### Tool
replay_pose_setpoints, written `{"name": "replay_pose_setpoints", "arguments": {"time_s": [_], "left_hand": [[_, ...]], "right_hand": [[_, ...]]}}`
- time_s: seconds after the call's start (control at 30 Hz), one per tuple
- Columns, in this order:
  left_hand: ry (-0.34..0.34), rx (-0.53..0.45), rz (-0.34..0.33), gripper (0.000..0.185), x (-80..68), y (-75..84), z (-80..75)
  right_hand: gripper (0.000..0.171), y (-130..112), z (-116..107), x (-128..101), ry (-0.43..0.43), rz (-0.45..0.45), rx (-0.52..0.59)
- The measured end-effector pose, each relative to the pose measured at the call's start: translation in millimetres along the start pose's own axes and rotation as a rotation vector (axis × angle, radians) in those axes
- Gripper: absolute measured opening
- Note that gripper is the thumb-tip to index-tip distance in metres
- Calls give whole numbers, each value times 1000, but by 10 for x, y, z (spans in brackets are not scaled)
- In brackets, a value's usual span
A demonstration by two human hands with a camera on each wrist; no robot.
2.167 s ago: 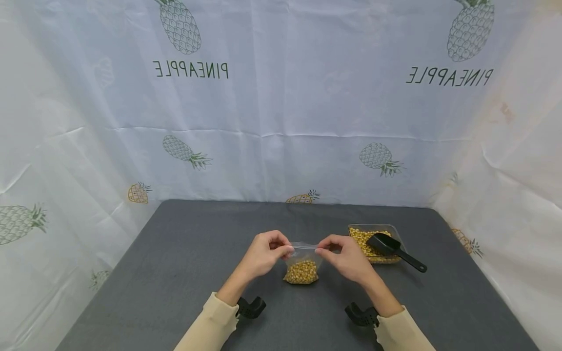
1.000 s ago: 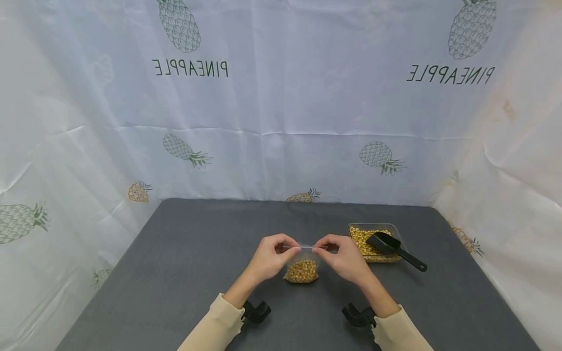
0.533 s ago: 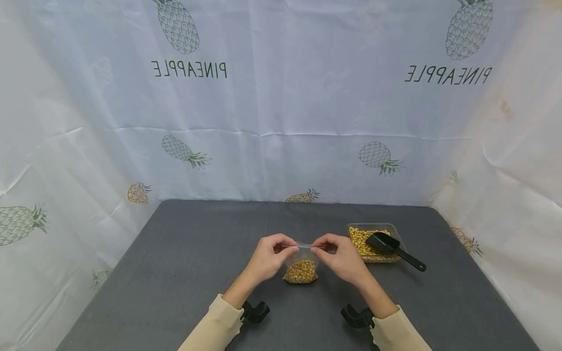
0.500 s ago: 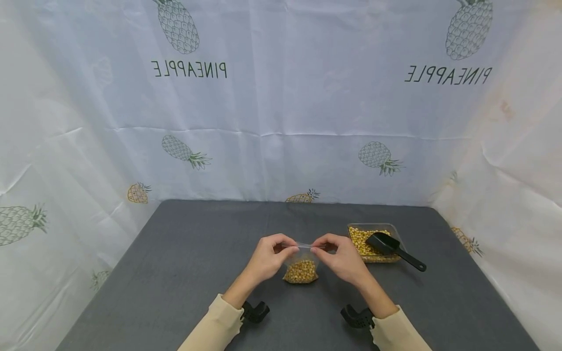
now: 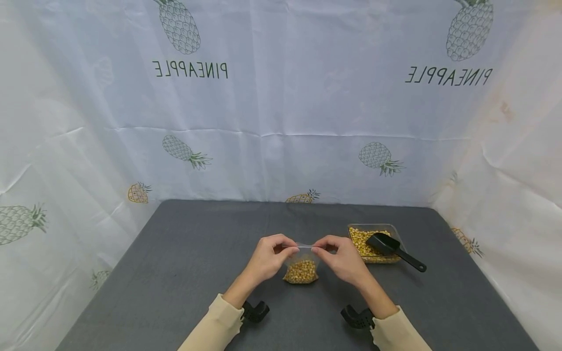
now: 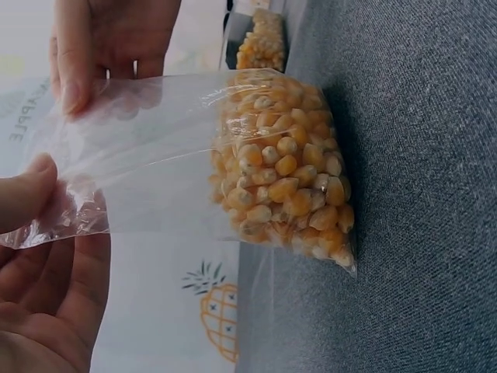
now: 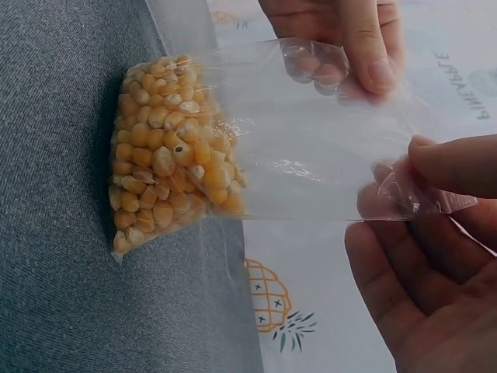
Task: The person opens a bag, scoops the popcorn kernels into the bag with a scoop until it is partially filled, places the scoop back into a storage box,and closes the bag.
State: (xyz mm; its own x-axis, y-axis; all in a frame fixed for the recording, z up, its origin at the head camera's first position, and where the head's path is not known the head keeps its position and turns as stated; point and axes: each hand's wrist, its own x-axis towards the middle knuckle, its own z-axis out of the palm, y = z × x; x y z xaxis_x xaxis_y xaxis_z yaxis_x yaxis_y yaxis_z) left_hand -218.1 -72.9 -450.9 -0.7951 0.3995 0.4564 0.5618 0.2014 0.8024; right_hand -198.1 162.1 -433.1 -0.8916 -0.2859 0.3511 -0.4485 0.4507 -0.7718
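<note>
A clear zip bag (image 5: 301, 271) stands upright on the grey table, its lower part filled with yellow corn kernels (image 6: 283, 167). My left hand (image 5: 270, 256) pinches the bag's top edge at the left between thumb and fingers. At the right end of that edge, my right hand (image 5: 341, 257) pinches it the same way. Both wrist views show the thumbs on the near face of the plastic and fingertips behind it. The upper part of the bag (image 7: 299, 132) holds no kernels and is stretched between the hands.
To the right behind my right hand stands a clear plastic box (image 5: 373, 226) of corn kernels. A black scoop (image 5: 395, 250) lies across it, its handle over the box's rim. A white pineapple-print curtain (image 5: 281, 97) hangs behind and beside the grey table (image 5: 197, 253).
Since the oldest frame my left hand has moved slightly right along the bag's top, and the bag's mouth looks narrower. Over the last half second almost nothing differs.
</note>
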Motion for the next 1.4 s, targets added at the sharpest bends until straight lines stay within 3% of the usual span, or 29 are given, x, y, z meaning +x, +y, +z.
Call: {"name": "replay_pose_setpoints", "arguments": {"time_s": [0.4,0.6,0.77,1.1,1.4], "left_hand": [[6,-1,33,5,-15,37,39],[-2,-15,19,5,-19,293,-20],[8,-41,-20,5,-27,403,-67],[32,-31,-112,6,1,367,-74],[50,-33,-162,6,-6,397,-117]], "right_hand": [[7,1,3,-15,17,-68,-21],[5,11,-18,-17,-26,-43,10],[12,16,-52,-12,-50,11,25],[8,23,-25,6,26,70,-27],[9,6,-26,1,22,107,-17]]}}
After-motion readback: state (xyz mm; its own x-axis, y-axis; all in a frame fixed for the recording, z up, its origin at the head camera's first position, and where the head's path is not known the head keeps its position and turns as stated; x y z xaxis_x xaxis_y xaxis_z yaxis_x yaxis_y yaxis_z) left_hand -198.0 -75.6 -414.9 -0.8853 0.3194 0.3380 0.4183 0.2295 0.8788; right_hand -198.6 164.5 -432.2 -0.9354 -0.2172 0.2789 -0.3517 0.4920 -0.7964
